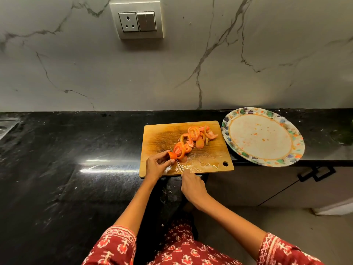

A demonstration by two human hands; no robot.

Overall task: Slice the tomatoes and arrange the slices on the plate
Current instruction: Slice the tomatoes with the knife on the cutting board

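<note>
The left hand [158, 165] is pinching the last tomato end [172, 155] while the right hand [192, 185] is gripping the knife [176, 159], slices [193, 137] piling on the cutting board [210, 153], the plate [262, 136] holding none yet.

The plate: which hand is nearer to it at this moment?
Right. The right hand grips the knife at the cutting board's near edge, closer to the plate. The left hand holds the tomato end farther left.
</note>
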